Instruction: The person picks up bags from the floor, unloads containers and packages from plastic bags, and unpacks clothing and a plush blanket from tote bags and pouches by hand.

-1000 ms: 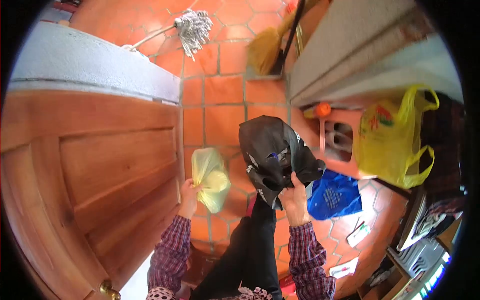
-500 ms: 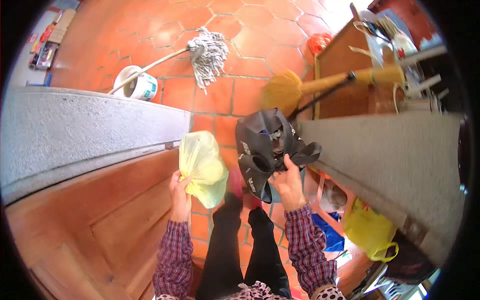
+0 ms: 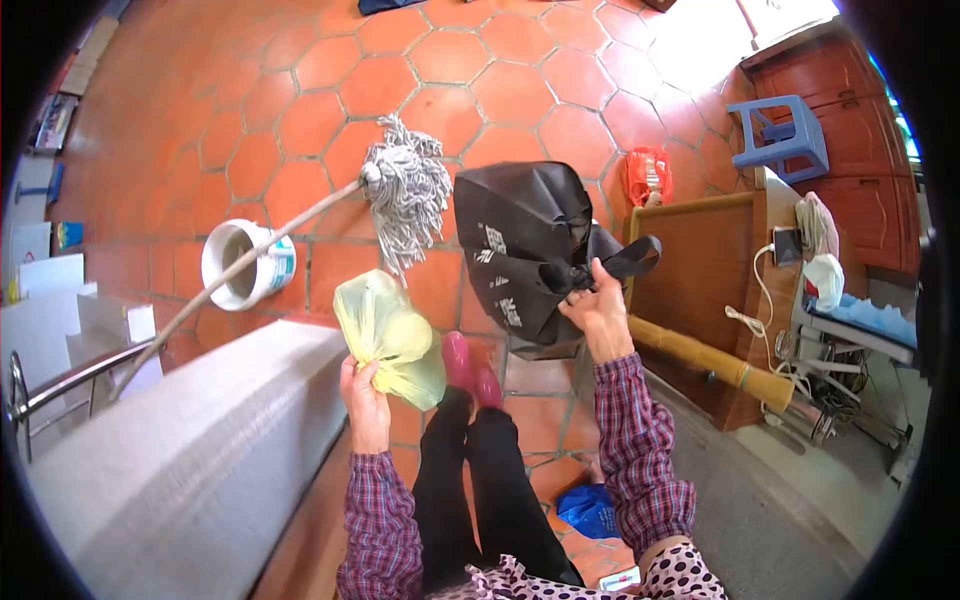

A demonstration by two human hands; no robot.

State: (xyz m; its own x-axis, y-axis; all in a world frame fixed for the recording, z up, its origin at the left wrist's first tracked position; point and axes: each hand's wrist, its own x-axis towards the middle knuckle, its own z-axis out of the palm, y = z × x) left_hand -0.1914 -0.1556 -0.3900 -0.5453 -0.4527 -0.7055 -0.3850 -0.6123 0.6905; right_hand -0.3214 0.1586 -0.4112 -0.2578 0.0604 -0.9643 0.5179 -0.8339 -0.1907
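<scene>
Pinched at its gathered neck, a thin yellow plastic bag [image 3: 385, 330] hangs in my left hand [image 3: 366, 395]. Something pale and rounded shows through it, but I cannot make out what. On the right, my right hand [image 3: 598, 312] is closed on the knotted handles of a large black bag [image 3: 525, 235] with white printed characters. The black bag bulges, and its contents are hidden. Both bags are held off the floor, apart from each other, in front of my pink shoes [image 3: 458, 360].
A string mop [image 3: 405, 190] leans across a white bucket [image 3: 230, 265] at left. A wooden cabinet [image 3: 690, 290] and a yellow broom handle [image 3: 710, 360] stand at right. Farther off are a red plastic bag [image 3: 648, 175] and a blue stool [image 3: 785, 140]. Pale ledges flank me.
I have moved forward between the ledges, and the view has shifted. The black bag hangs fuller in view. Both hands keep their hold, and the yellow bag has turned slightly.
</scene>
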